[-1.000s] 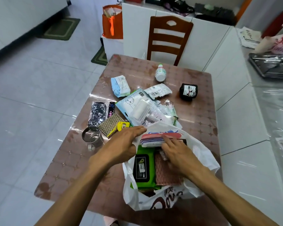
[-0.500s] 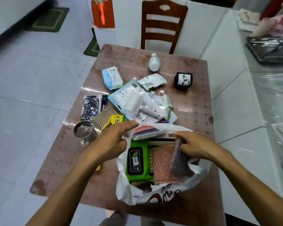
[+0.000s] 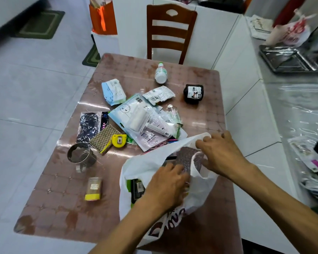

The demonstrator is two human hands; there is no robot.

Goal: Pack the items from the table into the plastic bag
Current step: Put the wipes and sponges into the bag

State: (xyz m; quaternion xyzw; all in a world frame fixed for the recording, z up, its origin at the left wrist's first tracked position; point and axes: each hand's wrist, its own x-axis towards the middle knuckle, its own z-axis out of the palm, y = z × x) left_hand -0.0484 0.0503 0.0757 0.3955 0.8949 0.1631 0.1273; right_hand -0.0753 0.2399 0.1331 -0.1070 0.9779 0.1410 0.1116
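Plastic bag, white with dark red print on its near side, is lying at the near right part of the brown patterned table, its mouth facing up and away from the person.

From the head camera, the left hand is reaching into the bag's mouth with its fingers curled down among the contents; whether it is actually gripping something in there cannot be told, since the fingertips are hidden. A green pack with a black label is showing inside the bag just left of that hand. The right hand is pinching the bag's far right rim between thumb and fingers, pulling the white film up, and its lower fingers are lying against a dark speckled pouch that is standing inside the bag between the two hands.

Beyond the bag, a heap of items is waiting on the table: a large clear-fronted packet, a pale blue tissue pack, a small white bottle on its side, a black wrapped bundle, a dark patterned eye mask, a woven pouch, a yellow tape measure, a metal cup, and a small jar with a yellow cap lying left of the bag. A wooden chair is standing at the table's far side.
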